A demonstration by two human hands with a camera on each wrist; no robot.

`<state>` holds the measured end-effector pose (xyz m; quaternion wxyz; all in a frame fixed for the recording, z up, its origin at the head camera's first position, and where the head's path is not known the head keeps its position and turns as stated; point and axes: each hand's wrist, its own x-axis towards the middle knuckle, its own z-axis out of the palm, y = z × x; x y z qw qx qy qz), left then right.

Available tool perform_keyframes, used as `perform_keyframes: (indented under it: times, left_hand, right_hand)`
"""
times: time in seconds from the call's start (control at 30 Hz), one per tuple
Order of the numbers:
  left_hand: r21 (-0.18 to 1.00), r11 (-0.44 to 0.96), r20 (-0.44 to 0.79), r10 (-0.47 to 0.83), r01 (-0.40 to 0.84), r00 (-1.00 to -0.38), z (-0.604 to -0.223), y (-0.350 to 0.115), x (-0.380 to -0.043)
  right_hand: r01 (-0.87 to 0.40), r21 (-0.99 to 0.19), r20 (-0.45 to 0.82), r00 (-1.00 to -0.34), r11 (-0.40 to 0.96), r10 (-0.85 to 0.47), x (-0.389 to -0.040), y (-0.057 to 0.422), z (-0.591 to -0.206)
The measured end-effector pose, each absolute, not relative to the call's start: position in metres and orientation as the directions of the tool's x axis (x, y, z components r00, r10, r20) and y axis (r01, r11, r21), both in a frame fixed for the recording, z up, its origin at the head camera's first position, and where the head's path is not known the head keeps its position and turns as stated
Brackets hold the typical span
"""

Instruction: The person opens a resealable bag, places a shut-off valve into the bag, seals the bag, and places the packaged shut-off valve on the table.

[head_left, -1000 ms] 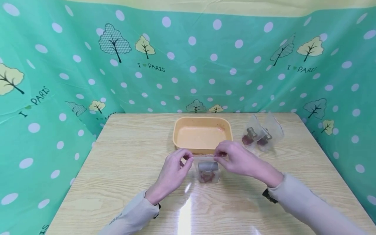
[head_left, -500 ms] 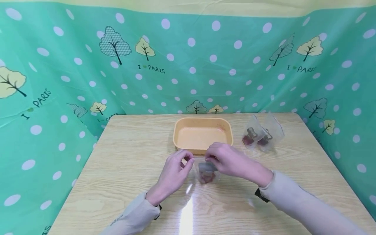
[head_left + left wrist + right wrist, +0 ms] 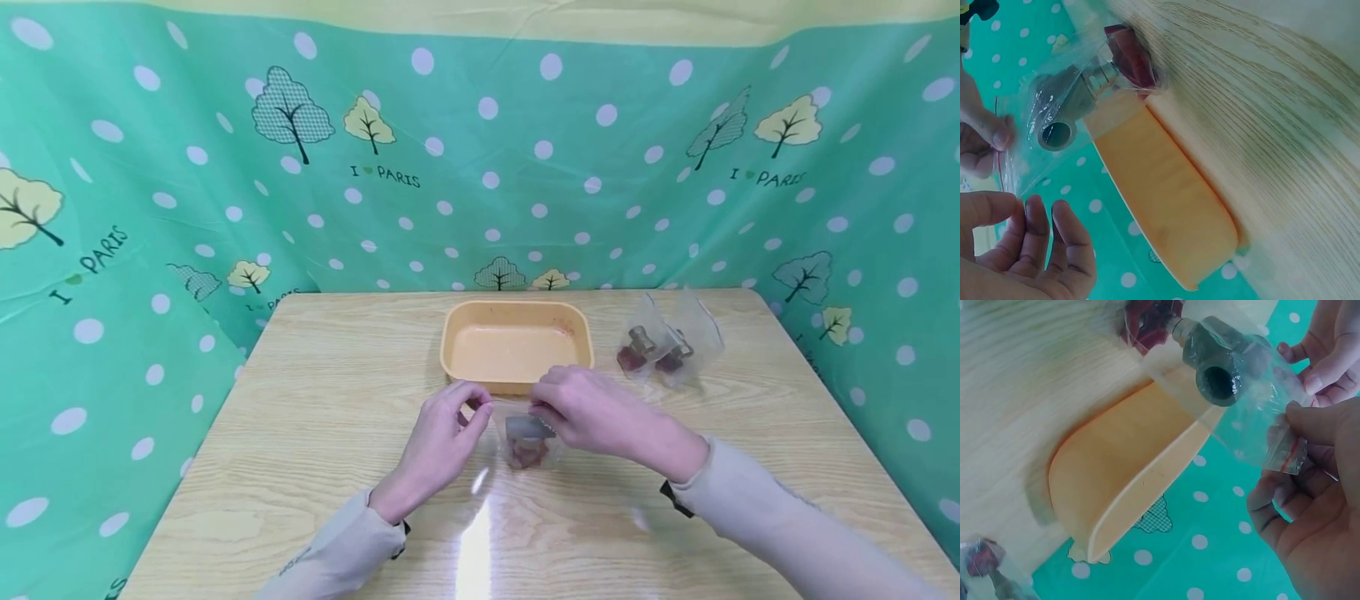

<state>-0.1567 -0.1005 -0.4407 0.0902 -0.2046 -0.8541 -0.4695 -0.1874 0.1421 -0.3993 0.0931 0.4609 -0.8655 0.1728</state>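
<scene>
A clear zip bag (image 3: 1254, 419) with a red line along its top edge hangs between both hands. Inside it is a grey valve (image 3: 1217, 362) with a red handle (image 3: 1147, 325), the handle at the bottom. My left hand (image 3: 442, 433) pinches one top corner between thumb and index finger. My right hand (image 3: 588, 412) pinches the same edge farther right, thumb pressed against the bag's strip. In the left wrist view the valve's round opening (image 3: 1057, 135) shows through the plastic.
A shallow orange plastic tub (image 3: 517, 387) stands just behind the hands, reddish specks at its inner right. Two more clear bags (image 3: 697, 333) holding red-handled valves sit at the right back of the wooden table (image 3: 337, 400). A green dotted cloth (image 3: 450, 208) hangs behind.
My right hand slid left along the bag's top edge toward the left hand, then back slightly right. The left hand kept its pinch in place.
</scene>
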Motion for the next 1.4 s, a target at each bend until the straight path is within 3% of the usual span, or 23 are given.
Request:
perform_keyframes:
  times: [0.7,1.4]
  left_hand:
    - [0.739,0.492,0.384,0.253,0.460,-0.888,-0.440,-0.109,-0.166]
    - [0.740,0.479,0.390,0.267,0.473,-0.881,-0.439,-0.110,-0.165]
  right_hand:
    - [-0.689,-0.523,0.263,-0.691,0.502,-0.674,-0.172,0.146,-0.396]
    - [-0.486,-0.614,0.318,-0.873,0.622,-0.369,-0.157,0.171,-0.388]
